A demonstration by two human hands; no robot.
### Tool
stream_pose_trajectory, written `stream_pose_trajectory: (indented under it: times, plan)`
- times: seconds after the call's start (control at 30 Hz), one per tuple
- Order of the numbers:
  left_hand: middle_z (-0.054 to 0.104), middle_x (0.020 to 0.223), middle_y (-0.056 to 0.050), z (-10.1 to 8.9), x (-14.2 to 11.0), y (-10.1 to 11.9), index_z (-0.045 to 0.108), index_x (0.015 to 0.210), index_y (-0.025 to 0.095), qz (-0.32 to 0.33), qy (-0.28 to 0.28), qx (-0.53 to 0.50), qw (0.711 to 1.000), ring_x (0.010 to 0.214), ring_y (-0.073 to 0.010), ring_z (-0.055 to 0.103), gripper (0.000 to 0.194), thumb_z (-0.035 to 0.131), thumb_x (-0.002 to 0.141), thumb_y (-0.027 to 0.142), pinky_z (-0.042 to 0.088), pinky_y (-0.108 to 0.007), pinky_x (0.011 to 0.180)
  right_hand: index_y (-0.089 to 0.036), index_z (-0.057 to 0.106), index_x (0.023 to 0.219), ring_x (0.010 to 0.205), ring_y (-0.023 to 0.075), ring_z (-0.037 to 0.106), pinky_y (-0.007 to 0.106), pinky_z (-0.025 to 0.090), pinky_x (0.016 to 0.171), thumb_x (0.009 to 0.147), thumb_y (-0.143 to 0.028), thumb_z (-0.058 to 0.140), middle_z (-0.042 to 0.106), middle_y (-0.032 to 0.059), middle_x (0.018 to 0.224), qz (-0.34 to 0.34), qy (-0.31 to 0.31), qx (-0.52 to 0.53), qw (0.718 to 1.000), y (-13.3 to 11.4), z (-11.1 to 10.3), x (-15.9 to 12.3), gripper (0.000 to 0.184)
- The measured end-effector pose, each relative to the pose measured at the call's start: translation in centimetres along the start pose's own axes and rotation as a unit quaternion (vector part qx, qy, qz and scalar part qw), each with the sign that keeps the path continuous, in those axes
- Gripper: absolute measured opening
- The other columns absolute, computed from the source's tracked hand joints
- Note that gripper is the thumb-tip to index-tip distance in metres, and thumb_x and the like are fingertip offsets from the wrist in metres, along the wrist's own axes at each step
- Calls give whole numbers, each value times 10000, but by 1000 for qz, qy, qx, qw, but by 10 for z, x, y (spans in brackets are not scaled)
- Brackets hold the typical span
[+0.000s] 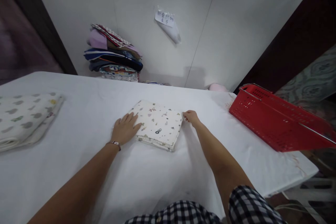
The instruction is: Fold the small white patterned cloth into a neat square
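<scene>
A folded white cloth [157, 124] with small scattered prints lies in front of me, several layers thick at its near edge. My left hand [125, 127] rests flat over its left side, fingers spread, holding nothing. At the far right corner, my right hand [191, 117] pinches the edge of the cloth between thumb and fingers. How much of the fabric is in that pinch is hidden. The white-covered table [147, 178] supports the cloth.
To the left lies another folded cloth [26, 117] with grey prints. A red basket [278, 122] stands at the table's right end. Behind the table's far edge rises a stack of folded fabrics [114, 56], against a wall with a paper note [165, 18].
</scene>
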State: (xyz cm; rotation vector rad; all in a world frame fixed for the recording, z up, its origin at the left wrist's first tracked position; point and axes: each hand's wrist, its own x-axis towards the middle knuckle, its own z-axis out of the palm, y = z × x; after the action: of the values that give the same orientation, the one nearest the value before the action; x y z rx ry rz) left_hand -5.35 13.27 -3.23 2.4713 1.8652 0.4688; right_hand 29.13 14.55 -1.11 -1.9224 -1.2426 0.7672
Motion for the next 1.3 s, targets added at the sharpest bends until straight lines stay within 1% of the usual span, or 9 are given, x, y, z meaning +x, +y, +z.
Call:
stream_pose_trajectory:
  times: [0.37, 0.6, 0.73, 0.83, 0.9, 1.0, 1.07, 1.13, 1.3]
  plan:
    - [345, 1453, -70, -5, 1, 4, 427, 1329, 204, 4, -24, 53, 998, 1326, -272, 291, 554, 267, 878, 484, 273, -468, 1030, -149, 531, 480, 384, 71, 443, 185, 290, 405, 651, -229, 656, 481, -25, 393, 40, -18, -78, 996, -5, 4, 17, 226]
    - [340, 1456, -66, -5, 1, 3, 428, 1327, 203, 11, -31, 63, 997, 1326, -267, 289, 555, 260, 879, 485, 288, -463, 1021, -143, 549, 586, 405, 69, 452, 181, 327, 402, 726, -269, 597, 530, -20, 468, 41, -7, -43, 998, 6, 1, 10, 194]
    - [345, 1453, -71, -3, 1, 2, 417, 1335, 200, 7, -25, 60, 998, 1325, -264, 290, 561, 263, 880, 490, 282, -460, 1024, -123, 608, 743, 545, 116, 570, 209, 425, 496, 784, -394, 555, 647, 52, 674, 22, -5, -49, 999, 9, 0, 5, 278]
    - [345, 1453, -63, -2, 0, 2, 411, 1338, 225, 3, -25, 57, 998, 1328, -262, 285, 551, 270, 878, 494, 272, -457, 1028, -125, 609, 1003, 906, 197, 611, 295, 477, 761, 795, -393, 550, 644, 124, 1051, -50, 27, -103, 993, 2, 3, -5, 345]
    - [343, 1455, -56, -2, 0, 3, 410, 1338, 239, 0, -27, 56, 998, 1331, -258, 281, 539, 279, 877, 488, 263, -451, 1032, -144, 545, 1177, 1197, 238, 458, 369, 371, 974, 822, -377, 526, 505, 136, 1303, -160, 36, -178, 970, -4, 11, -16, 425]
    - [332, 1462, -52, -3, -1, 4, 405, 1342, 238, -3, -32, 57, 998, 1336, -249, 274, 535, 290, 878, 478, 254, -437, 1037, -185, 447, 1312, 1371, 261, 189, 457, 174, 1090, 869, -436, 458, 314, 103, 1461, -293, -50, -289, 910, -9, 28, -40, 509]
    - [321, 1467, -49, -4, -1, 5, 400, 1345, 240, -7, -40, 55, 998, 1338, -245, 270, 537, 287, 879, 482, 249, -432, 1038, -206, 398, 1354, 1387, 262, 132, 489, 109, 1097, 889, -477, 407, 255, 87, 1488, -312, -112, -338, 881, -7, 38, -53, 537]
    - [309, 1473, -50, -5, -1, 5, 396, 1348, 243, -10, -52, 49, 997, 1340, -247, 262, 547, 280, 878, 498, 242, -437, 1039, -203, 370, 1373, 1390, 258, 118, 497, 76, 1099, 904, -490, 367, 228, 88, 1497, -309, -134, -355, 872, -5, 43, -60, 550]
    - [303, 1474, -58, -5, 0, 6, 371, 1363, 246, -8, -53, 30, 998, 1344, -260, 239, 558, 269, 881, 507, 225, -447, 1038, -221, 479, 1298, 1362, 254, 232, 515, 132, 1093, 893, -449, 413, 359, 85, 1439, -303, -130, -253, 909, 0, 35, -62, 469]
